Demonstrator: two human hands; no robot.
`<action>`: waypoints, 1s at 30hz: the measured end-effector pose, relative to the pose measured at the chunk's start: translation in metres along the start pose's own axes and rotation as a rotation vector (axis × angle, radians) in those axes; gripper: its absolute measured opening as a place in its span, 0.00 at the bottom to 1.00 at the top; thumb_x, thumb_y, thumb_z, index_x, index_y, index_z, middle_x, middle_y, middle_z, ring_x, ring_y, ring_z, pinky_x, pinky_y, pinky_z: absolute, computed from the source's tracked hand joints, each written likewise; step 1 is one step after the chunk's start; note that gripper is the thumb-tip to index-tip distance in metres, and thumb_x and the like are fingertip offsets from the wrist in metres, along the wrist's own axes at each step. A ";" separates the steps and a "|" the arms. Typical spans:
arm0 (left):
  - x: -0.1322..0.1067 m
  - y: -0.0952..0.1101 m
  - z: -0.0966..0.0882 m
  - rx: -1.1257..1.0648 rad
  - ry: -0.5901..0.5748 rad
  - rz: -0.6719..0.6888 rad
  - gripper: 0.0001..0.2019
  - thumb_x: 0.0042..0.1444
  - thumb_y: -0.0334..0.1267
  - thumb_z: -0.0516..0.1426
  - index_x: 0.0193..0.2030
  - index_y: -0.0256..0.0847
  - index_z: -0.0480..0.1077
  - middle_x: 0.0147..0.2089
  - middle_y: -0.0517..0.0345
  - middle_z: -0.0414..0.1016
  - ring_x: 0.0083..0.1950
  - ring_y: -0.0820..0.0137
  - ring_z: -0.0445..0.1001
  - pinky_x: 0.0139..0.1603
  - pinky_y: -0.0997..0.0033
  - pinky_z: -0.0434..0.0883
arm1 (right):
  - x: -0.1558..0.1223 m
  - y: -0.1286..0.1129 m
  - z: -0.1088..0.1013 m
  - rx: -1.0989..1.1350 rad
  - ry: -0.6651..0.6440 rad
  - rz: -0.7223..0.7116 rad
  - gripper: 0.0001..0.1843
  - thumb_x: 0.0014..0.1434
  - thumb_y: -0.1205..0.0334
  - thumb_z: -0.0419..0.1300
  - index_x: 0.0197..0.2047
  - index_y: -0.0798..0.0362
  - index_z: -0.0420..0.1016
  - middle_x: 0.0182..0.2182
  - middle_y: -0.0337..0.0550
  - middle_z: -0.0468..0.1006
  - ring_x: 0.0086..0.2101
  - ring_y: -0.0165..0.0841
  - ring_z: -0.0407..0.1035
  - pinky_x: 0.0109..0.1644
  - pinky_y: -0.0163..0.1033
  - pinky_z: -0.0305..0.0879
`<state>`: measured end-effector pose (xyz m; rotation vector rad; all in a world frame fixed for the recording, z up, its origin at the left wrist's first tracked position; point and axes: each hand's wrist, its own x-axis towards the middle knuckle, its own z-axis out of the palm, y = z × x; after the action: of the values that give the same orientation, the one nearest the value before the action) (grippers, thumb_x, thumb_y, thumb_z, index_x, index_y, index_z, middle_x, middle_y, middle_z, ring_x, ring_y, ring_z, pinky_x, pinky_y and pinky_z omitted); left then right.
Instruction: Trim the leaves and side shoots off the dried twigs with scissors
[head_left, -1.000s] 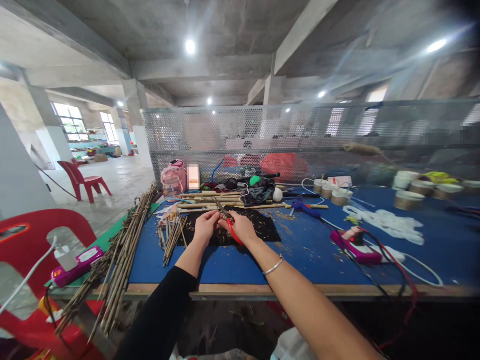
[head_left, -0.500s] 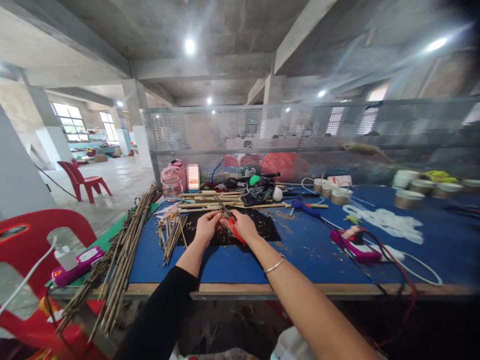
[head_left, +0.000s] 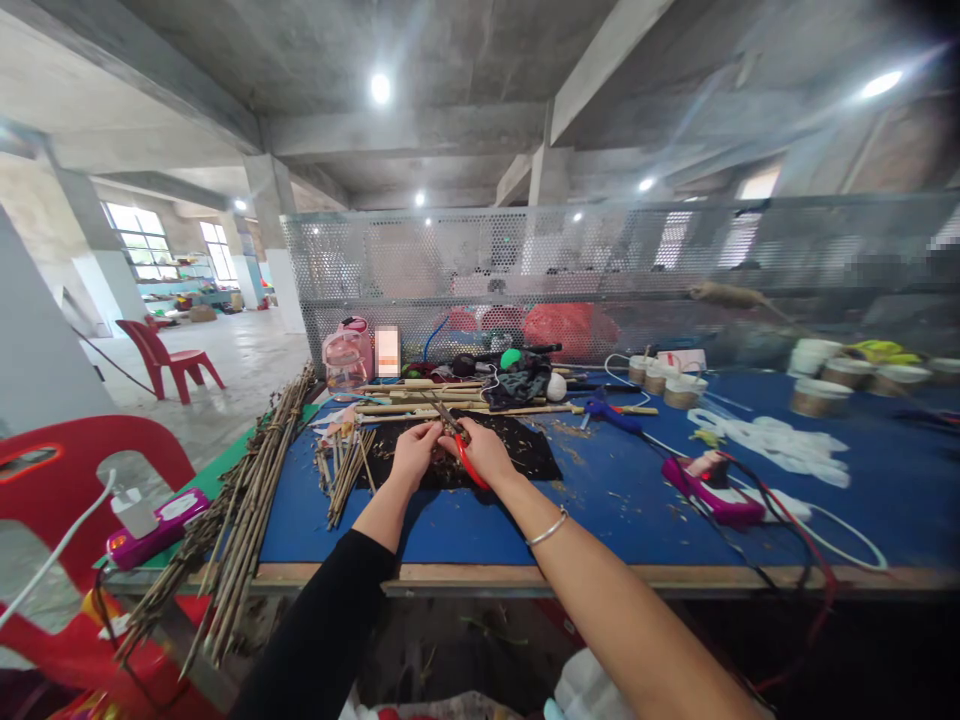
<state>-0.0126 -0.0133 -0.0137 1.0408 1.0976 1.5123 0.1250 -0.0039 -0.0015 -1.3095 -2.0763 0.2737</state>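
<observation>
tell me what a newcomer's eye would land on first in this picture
Probably the red-handled scissors in the right hand, above a black cloth mid-table, with the left hand close beside. Next, likely the long bundle of brown sticks at the left end of the blue tabletop, jutting past its near edge. Then the nearer red chair, far left.

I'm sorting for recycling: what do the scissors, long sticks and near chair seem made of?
Scissors: dull grey blades, likely steel; red handles, probably plastic or plastic-coated.
Long sticks: probably bare wood, matte brown, with twiggy offshoots.
Near chair: likely moulded plastic; smooth, evenly red, slotted back.
</observation>
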 end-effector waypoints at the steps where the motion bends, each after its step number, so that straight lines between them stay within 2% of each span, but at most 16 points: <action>1: -0.001 0.001 0.000 0.024 0.000 0.004 0.14 0.41 0.42 0.62 0.34 0.35 0.75 0.30 0.54 0.76 0.25 0.76 0.68 0.24 0.79 0.63 | 0.000 0.000 0.000 -0.001 0.006 0.014 0.20 0.54 0.44 0.54 0.44 0.48 0.68 0.34 0.43 0.77 0.35 0.35 0.71 0.34 0.33 0.58; 4: -0.003 0.001 0.000 0.095 -0.005 0.036 0.13 0.39 0.39 0.63 0.34 0.36 0.77 0.31 0.53 0.77 0.25 0.75 0.68 0.25 0.77 0.63 | 0.000 0.001 0.000 -0.021 0.023 0.031 0.20 0.54 0.44 0.54 0.44 0.48 0.68 0.33 0.42 0.76 0.34 0.35 0.70 0.33 0.33 0.57; 8: -0.001 -0.003 0.000 0.151 -0.031 0.077 0.13 0.41 0.38 0.62 0.35 0.35 0.77 0.30 0.53 0.77 0.23 0.74 0.67 0.25 0.76 0.63 | -0.001 0.001 0.003 -0.041 0.071 -0.008 0.23 0.52 0.44 0.55 0.45 0.50 0.66 0.36 0.44 0.75 0.36 0.35 0.69 0.35 0.33 0.58; 11: 0.000 -0.004 0.000 0.173 -0.020 0.100 0.13 0.40 0.37 0.62 0.35 0.36 0.77 0.31 0.53 0.78 0.25 0.73 0.68 0.27 0.75 0.64 | -0.001 0.001 0.005 -0.019 0.069 -0.019 0.22 0.54 0.44 0.54 0.46 0.50 0.66 0.35 0.44 0.75 0.35 0.35 0.70 0.34 0.33 0.58; 16: -0.002 -0.001 0.000 0.141 0.005 0.100 0.13 0.42 0.38 0.61 0.35 0.35 0.77 0.30 0.53 0.77 0.25 0.74 0.68 0.26 0.75 0.65 | 0.000 0.002 0.004 0.038 0.024 -0.001 0.20 0.55 0.43 0.53 0.43 0.48 0.69 0.32 0.43 0.77 0.35 0.36 0.72 0.34 0.33 0.59; 21: 0.001 -0.003 -0.002 0.093 0.047 0.087 0.14 0.43 0.39 0.61 0.36 0.35 0.77 0.29 0.54 0.77 0.22 0.76 0.66 0.23 0.77 0.63 | 0.000 0.002 0.006 -0.017 0.005 0.014 0.22 0.54 0.43 0.54 0.45 0.48 0.68 0.35 0.44 0.77 0.37 0.37 0.72 0.36 0.35 0.61; 25: 0.007 -0.011 -0.004 0.012 0.008 0.103 0.14 0.41 0.40 0.62 0.36 0.35 0.76 0.30 0.53 0.77 0.26 0.74 0.69 0.26 0.77 0.64 | -0.001 0.000 0.007 -0.082 0.032 -0.041 0.25 0.51 0.43 0.56 0.47 0.50 0.65 0.41 0.47 0.74 0.41 0.37 0.69 0.39 0.36 0.61; 30: 0.009 -0.014 -0.004 -0.033 -0.027 0.093 0.16 0.39 0.41 0.64 0.36 0.35 0.76 0.32 0.52 0.77 0.29 0.71 0.71 0.30 0.75 0.67 | -0.001 0.000 0.010 -0.062 0.067 -0.083 0.26 0.52 0.47 0.57 0.49 0.53 0.63 0.41 0.48 0.72 0.43 0.37 0.67 0.43 0.38 0.60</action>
<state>-0.0151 -0.0034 -0.0268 1.1000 1.0143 1.5804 0.1192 -0.0028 -0.0092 -1.2477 -2.0917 0.1279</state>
